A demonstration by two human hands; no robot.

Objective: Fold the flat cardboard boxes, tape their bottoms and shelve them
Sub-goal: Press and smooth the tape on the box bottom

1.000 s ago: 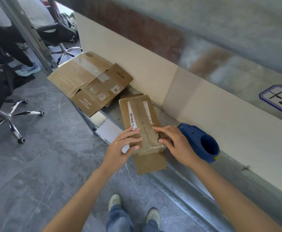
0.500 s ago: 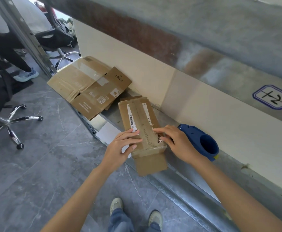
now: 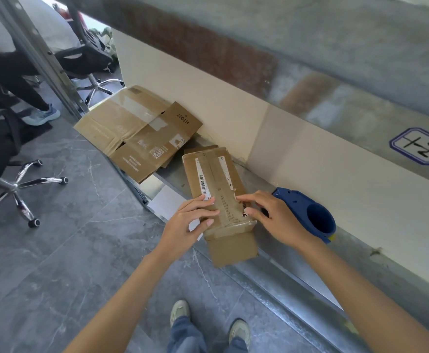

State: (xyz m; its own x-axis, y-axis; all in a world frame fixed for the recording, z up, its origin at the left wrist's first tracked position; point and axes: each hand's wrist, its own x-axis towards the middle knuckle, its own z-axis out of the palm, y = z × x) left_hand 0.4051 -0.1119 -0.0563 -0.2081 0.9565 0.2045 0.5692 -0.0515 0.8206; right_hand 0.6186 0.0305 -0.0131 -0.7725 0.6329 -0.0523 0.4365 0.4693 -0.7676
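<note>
Small folded brown cardboard box (image 3: 214, 179) lies on the grey metal shelf ledge (image 3: 279, 276), its near end overhanging the rim. Left hand (image 3: 190, 222) and right hand (image 3: 278, 220) press flat-fingered on its taped seam, gripping nothing, at the box's 7 and 5 o'clock. Judgement: the tape is being smoothed. Recommend firm strokes outward from the seam, then down over the near edge. Blue plastic tape dispenser (image 3: 310, 215) sits at 3 o'clock, flattened brown cardboard sheets (image 3: 137, 133) at 10 o'clock.
</note>
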